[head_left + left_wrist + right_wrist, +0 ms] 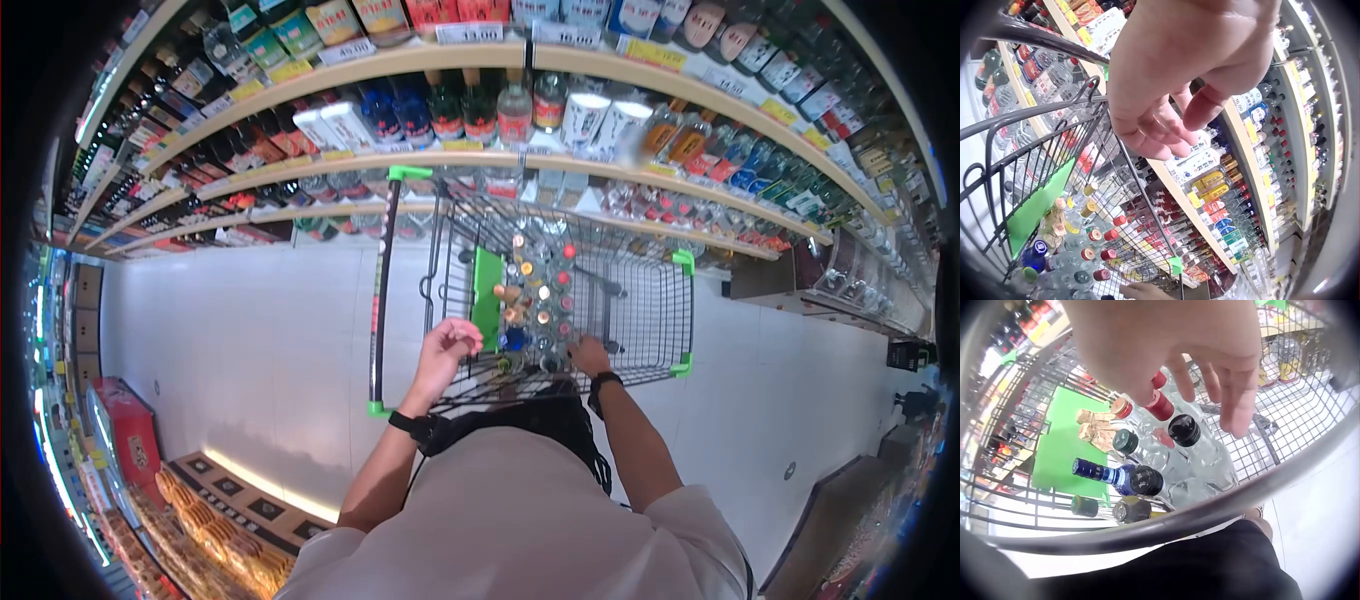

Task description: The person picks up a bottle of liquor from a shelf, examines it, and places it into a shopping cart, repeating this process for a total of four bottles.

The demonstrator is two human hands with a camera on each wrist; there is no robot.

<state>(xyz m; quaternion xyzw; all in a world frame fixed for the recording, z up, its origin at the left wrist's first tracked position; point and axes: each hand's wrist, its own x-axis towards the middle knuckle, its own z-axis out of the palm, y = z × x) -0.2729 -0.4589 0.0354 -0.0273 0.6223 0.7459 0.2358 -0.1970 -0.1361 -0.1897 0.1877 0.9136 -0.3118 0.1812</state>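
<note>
A wire shopping cart (pixel 650 318) with green corners stands before me, several clear glass bottles (pixel 545 275) grouped upright in it. My right hand (pixel 590 355) reaches into the cart at the bottles' near right side. In the right wrist view its fingers (pixel 1235 403) hang fairly straight beyond a black-capped bottle (pixel 1210 459), and the thumb overlaps a red cap (pixel 1160 406). My left hand (pixel 452 355) hovers over the cart's near left side, fingers loosely bent, holding nothing. A blue bottle (pixel 1124 478) and paper-wrapped bottle tops (pixel 1099 432) lean near the green panel (pixel 1063 447).
Liquor shelves (pixel 520 158) with price tags run behind the cart. A cardboard-fronted bread display (pixel 230 500) and a red bin (pixel 128 430) stand at lower left. Boxed goods (pixel 850 265) are stacked at right. The cart's handle (pixel 382 290) is on the left.
</note>
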